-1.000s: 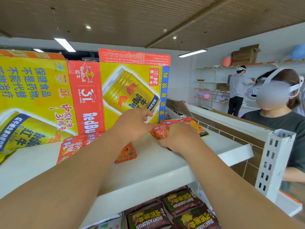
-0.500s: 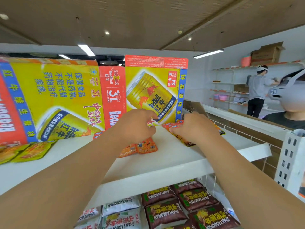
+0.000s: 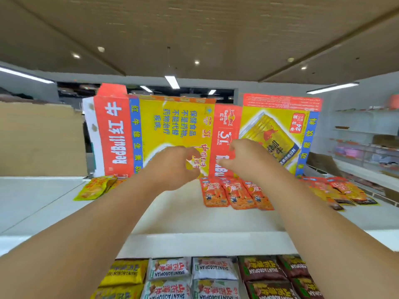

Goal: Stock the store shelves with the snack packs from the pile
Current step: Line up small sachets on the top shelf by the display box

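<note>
Head view: left hand and right hand hover loosely curled, empty, above red snack packs rowed toward back edge of shelf; placing seems done, next needs fetching more.

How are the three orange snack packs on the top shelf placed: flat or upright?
Flat: the orange snack packs lie face up, side by side, on the white top shelf.

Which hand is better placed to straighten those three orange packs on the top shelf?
Right: the right hand hovers just above the orange packs, while the left hand sits further to their left.
</note>
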Demonstrator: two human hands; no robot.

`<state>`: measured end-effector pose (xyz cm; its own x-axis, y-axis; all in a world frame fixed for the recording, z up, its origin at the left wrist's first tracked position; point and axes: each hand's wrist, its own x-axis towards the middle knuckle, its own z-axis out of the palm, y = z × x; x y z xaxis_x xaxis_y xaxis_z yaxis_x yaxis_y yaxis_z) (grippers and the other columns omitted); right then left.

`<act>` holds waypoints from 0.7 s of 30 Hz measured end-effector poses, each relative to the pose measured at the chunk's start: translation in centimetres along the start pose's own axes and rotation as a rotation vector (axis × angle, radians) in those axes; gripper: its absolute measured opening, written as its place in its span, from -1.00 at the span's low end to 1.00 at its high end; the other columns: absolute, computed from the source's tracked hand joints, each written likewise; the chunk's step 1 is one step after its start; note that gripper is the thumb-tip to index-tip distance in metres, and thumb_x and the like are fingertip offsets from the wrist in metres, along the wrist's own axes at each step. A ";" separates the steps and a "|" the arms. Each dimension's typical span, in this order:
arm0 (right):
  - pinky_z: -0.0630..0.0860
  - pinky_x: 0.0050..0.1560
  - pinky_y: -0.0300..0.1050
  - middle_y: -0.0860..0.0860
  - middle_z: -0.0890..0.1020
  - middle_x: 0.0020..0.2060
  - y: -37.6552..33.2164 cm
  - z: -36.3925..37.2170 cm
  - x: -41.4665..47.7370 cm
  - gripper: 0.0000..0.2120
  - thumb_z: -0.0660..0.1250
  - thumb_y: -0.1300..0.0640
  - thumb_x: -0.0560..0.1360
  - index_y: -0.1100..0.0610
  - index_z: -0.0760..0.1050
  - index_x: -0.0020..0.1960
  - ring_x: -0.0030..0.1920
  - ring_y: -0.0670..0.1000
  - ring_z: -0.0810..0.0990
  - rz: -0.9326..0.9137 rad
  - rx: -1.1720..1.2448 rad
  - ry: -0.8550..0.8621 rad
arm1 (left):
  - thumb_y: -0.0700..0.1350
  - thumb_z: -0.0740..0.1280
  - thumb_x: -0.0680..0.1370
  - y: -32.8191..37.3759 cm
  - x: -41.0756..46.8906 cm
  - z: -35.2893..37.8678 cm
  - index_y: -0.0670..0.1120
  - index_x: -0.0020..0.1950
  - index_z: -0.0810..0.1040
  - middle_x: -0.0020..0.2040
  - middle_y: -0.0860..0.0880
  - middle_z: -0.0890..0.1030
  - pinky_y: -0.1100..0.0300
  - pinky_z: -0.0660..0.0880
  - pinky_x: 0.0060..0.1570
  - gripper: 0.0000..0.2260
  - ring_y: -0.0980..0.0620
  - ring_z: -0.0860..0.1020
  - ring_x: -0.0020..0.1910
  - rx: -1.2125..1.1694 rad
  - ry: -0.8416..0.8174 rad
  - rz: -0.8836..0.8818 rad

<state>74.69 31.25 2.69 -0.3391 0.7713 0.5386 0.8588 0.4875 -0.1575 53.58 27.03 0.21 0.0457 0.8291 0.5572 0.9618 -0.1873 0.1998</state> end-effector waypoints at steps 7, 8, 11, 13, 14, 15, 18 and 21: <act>0.52 -0.14 -0.04 0.08 0.60 -0.06 -13.3 3.8 2.1 -0.62 0.37 -0.17 0.52 0.12 0.53 0.12 -0.07 0.12 0.57 -0.127 0.091 -0.076 | 0.14 0.44 0.48 -11.4 -6.1 -6.3 0.20 0.32 0.54 0.21 0.09 0.60 0.07 0.51 0.16 -0.60 -0.02 0.56 0.18 0.070 0.053 -0.142; 0.48 -0.21 -0.08 0.05 0.59 -0.12 -15.4 4.4 2.3 -0.66 0.37 -0.16 0.52 0.11 0.53 0.08 -0.11 0.09 0.56 -0.146 0.104 -0.088 | 0.13 0.45 0.48 -13.3 -7.0 -7.2 0.19 0.33 0.55 0.23 0.09 0.60 0.09 0.51 0.18 -0.58 -0.02 0.56 0.20 0.078 0.074 -0.163; 0.38 -0.28 -0.15 -0.12 0.52 -0.24 -21.8 6.0 2.9 -0.77 0.40 -0.11 0.52 0.02 0.45 -0.01 -0.14 0.02 0.52 -0.197 0.165 -0.133 | 0.15 0.44 0.48 -18.6 -9.9 -10.3 0.16 0.35 0.54 0.25 0.09 0.61 0.13 0.50 0.16 -0.55 0.00 0.56 0.19 0.125 0.086 -0.230; 0.47 -0.16 -0.12 -0.02 0.60 -0.11 -26.1 7.1 3.5 -0.72 0.41 -0.13 0.50 0.06 0.49 0.02 -0.06 0.08 0.57 -0.235 0.174 -0.142 | 0.19 0.41 0.46 -22.3 -11.8 -12.3 0.16 0.33 0.55 0.20 0.11 0.61 0.13 0.49 0.15 -0.56 -0.01 0.56 0.18 0.148 0.072 -0.270; 0.53 -0.08 -0.08 0.04 0.63 -0.03 -28.3 7.8 3.8 -0.68 0.41 -0.14 0.49 0.08 0.53 0.07 -0.02 0.12 0.59 -0.254 0.173 -0.138 | 0.19 0.41 0.45 -24.1 -12.8 -13.3 0.16 0.32 0.55 0.17 0.11 0.60 0.12 0.48 0.16 -0.56 -0.01 0.56 0.17 0.147 0.069 -0.293; 0.55 -0.02 -0.05 0.06 0.64 0.02 -30.4 8.4 4.1 -0.66 0.41 -0.14 0.48 0.07 0.56 0.11 0.00 0.13 0.59 -0.273 0.181 -0.139 | 0.17 0.41 0.46 -25.9 -13.8 -14.3 0.17 0.31 0.55 0.15 0.10 0.59 0.13 0.48 0.17 -0.59 -0.01 0.57 0.15 0.144 0.070 -0.310; 0.53 0.02 -0.06 0.04 0.62 0.10 -36.7 10.0 4.4 -0.62 0.40 -0.14 0.50 0.05 0.56 0.21 0.06 0.11 0.58 -0.332 0.214 -0.209 | 0.10 0.40 0.52 -30.7 -16.7 -17.6 0.19 0.32 0.53 0.14 0.12 0.55 0.16 0.47 0.09 -0.63 0.05 0.56 0.06 0.169 0.066 -0.361; 0.54 0.06 -0.06 0.02 0.61 0.13 -42.3 11.6 4.8 -0.61 0.38 -0.15 0.50 0.04 0.55 0.24 0.06 0.09 0.58 -0.372 0.239 -0.254 | 0.11 0.38 0.53 -34.8 -19.3 -20.9 0.18 0.36 0.51 0.22 0.10 0.58 0.11 0.49 0.15 -0.62 0.03 0.55 0.16 0.230 0.066 -0.411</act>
<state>32.34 19.04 2.33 -0.7132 0.5884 0.3810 0.5605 0.8051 -0.1942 13.60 6.54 -0.66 -0.3608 0.7733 0.5213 0.9319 0.2765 0.2349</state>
